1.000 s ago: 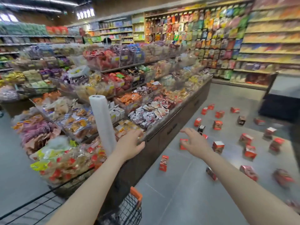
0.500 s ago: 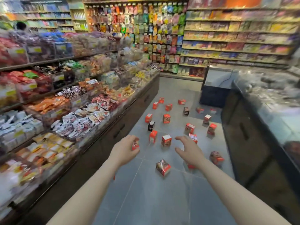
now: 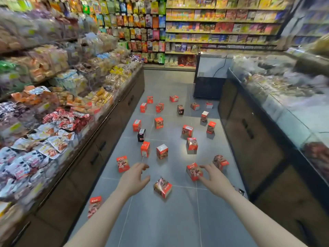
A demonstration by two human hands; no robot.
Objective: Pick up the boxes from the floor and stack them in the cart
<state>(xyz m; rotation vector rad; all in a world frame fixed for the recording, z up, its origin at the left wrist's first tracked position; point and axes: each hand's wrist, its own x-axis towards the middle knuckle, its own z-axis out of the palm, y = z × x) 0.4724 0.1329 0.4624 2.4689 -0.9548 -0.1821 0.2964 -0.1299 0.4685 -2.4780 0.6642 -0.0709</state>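
grey floor tiles (image 3: 156,220) are running down a shop aisle between a snack display (image 3: 53,122) on the left and a glass-topped counter (image 3: 284,107) on the right, and small red cartons (image 3: 162,151) are lying scattered across them, some upright, some tipped over. the left hand (image 3: 133,179) is reaching forward with its fingers loosely spread, holding nothing, hovering near a tilted carton (image 3: 162,187) just to its right. the right hand (image 3: 214,177) is also spread and holding nothing, its fingers appearing just beside another red carton (image 3: 194,171); whether they are touching it i cannot tell. no cart is showing in this view. these look like light, stiff cardboard packs with glossy faces, likely slippery and easy to dent, so pinching across two opposite flat sides seems best.
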